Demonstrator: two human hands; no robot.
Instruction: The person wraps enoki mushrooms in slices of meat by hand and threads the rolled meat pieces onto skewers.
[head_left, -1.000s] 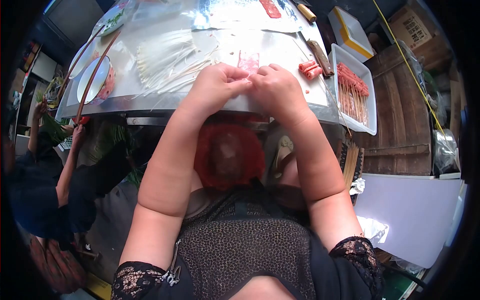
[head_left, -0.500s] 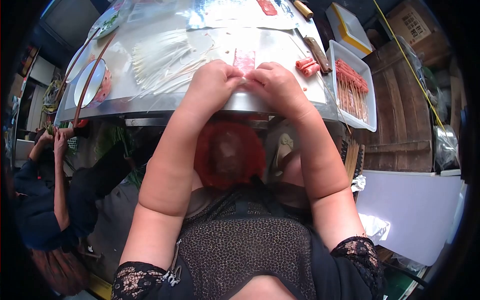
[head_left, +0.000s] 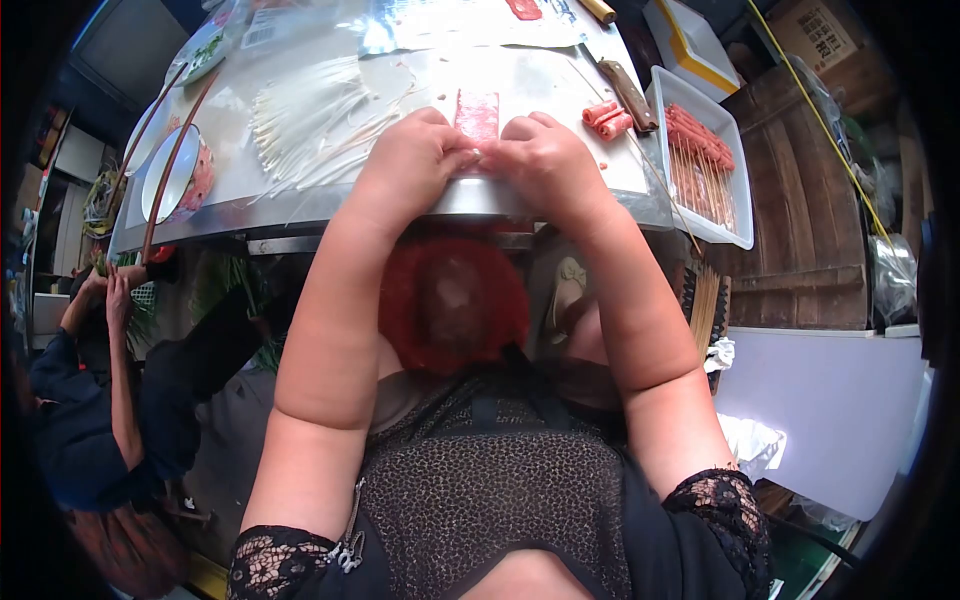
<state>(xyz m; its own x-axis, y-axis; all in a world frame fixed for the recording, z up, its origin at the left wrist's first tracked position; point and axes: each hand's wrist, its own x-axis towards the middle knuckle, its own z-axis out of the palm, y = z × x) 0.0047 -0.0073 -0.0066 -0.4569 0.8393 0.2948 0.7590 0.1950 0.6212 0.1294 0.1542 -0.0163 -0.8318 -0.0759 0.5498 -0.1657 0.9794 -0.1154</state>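
A thin red-and-white meat slice (head_left: 478, 112) lies flat on the metal tabletop by its near edge. My left hand (head_left: 425, 160) has its fingertips pinched on the near end of the slice, at its left corner. The fingers of my right hand (head_left: 545, 160) are closed on the right corner of that same end, close to the left fingertips. What is tucked under the fingers is hidden. To the left of my hands, white enoki mushrooms (head_left: 310, 120) are spread in a fan, with loose strands reaching toward my left hand. A few rolled meat pieces (head_left: 607, 119) lie to the right.
Right of the rolls are a wooden handle (head_left: 628, 95) and a white tray (head_left: 742, 195) of skewered meat rolls. A silver sheet (head_left: 440, 28) lies at the back. Bowls (head_left: 165, 178) with chopsticks stand left. A co-worker (head_left: 110, 390) holds greens at lower left.
My hands have moved slightly left and nearer to the table edge, and more of the meat slice shows beyond them. The whole view has shifted a little.
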